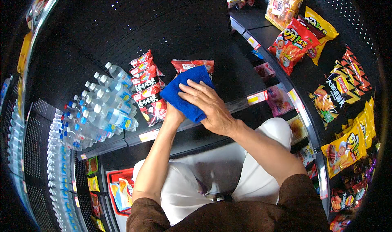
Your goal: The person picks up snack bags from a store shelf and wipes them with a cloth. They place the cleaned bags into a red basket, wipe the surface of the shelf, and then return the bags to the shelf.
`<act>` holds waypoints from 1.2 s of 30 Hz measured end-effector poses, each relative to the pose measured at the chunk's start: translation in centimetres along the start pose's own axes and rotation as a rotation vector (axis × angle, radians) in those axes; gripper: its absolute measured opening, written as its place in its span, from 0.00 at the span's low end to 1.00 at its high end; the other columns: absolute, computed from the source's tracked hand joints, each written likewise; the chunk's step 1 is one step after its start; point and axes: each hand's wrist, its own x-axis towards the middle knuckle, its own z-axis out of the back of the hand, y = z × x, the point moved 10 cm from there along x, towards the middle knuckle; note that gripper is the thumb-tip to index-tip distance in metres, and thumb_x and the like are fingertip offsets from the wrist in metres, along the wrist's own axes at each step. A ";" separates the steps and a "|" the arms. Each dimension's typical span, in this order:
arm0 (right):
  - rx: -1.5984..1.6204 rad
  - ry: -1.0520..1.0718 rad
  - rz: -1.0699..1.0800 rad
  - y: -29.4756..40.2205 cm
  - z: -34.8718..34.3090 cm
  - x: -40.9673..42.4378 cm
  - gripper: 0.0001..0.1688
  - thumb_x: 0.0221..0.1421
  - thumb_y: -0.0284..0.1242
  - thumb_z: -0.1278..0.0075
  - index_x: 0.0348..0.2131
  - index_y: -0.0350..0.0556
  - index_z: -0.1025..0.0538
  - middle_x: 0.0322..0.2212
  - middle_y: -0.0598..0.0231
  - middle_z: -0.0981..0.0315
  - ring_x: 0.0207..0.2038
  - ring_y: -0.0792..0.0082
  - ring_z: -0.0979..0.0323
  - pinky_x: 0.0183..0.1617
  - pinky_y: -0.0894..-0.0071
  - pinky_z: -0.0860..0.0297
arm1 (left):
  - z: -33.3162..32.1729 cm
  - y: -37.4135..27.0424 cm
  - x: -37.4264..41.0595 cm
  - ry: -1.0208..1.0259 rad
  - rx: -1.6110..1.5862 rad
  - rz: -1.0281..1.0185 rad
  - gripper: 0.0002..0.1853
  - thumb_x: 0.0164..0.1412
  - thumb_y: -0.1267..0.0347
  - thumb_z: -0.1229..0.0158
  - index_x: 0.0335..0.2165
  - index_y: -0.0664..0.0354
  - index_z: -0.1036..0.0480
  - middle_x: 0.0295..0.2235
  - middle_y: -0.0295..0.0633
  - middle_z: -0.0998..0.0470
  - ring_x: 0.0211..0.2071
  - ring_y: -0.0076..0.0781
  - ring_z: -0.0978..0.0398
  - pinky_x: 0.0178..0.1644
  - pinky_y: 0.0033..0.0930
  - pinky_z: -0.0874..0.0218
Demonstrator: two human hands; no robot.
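A folded blue cloth (pixel 190 91) lies over the front of a red snack bag (pixel 193 64), whose top edge shows above it. My right hand (pixel 208 104) presses the cloth from above, fingers spread across it. Below the cloth, my left hand (pixel 174 114) is mostly hidden; it appears to support the bag from the left and beneath. Both hands are over the front part of a black shelf (pixel 242 78). Just left of them, red and black snack bags (pixel 148 91) stand in a row, one behind another.
Clear water bottles (pixel 107 106) stand in rows to the left. A red basket (pixel 111 183) with packages is by my left knee. On the right, a curved shelf edge (pixel 301 109) fronts chip bags (pixel 349 149). Price tags (pixel 257 97) line the shelf's front edge.
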 end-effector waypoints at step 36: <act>0.520 0.060 -0.240 1.2 -3.4 -2.6 0.25 0.50 0.13 0.65 0.47 0.36 0.27 0.46 0.53 0.26 0.52 0.64 0.29 0.60 0.67 0.39 | 30.0 -1.6 -35.2 -0.797 -0.173 0.831 0.22 0.53 0.71 0.35 0.46 0.63 0.30 0.38 0.38 0.23 0.37 0.22 0.25 0.44 0.26 0.34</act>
